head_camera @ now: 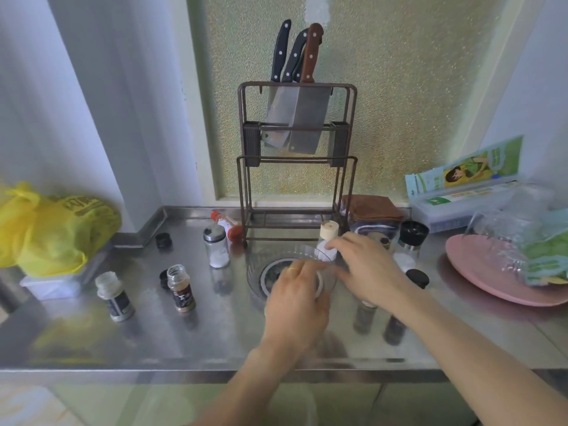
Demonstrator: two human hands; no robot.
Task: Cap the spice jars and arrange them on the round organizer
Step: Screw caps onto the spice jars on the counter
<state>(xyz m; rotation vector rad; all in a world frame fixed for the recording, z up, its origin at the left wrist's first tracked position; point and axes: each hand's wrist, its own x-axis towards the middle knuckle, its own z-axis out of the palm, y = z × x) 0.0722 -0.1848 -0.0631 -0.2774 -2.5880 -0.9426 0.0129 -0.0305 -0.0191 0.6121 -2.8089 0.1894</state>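
Note:
The clear round organizer (256,267) sits mid-counter in front of the knife rack. My left hand (296,298) grips its near rim. My right hand (367,272) holds a jar of white powder with a beige cap (328,238) upright at the organizer's far right edge. Two uncapped jars (115,298) (181,289) stand at the left, with loose black caps (163,240) (163,278) near them. A metal-topped shaker (216,245) stands beside a red-capped jar (226,226) lying on its side. Black-capped jars (413,238) (417,278) stand at the right; two more jars (364,315) (394,329) are partly hidden under my right arm.
A knife rack (296,167) with cleavers stands at the back centre. A yellow bag (52,232) lies on a white box at the left. A pink plate (479,272) with clear plastic, a brown cloth (373,207) and a boxed roll (461,195) fill the right.

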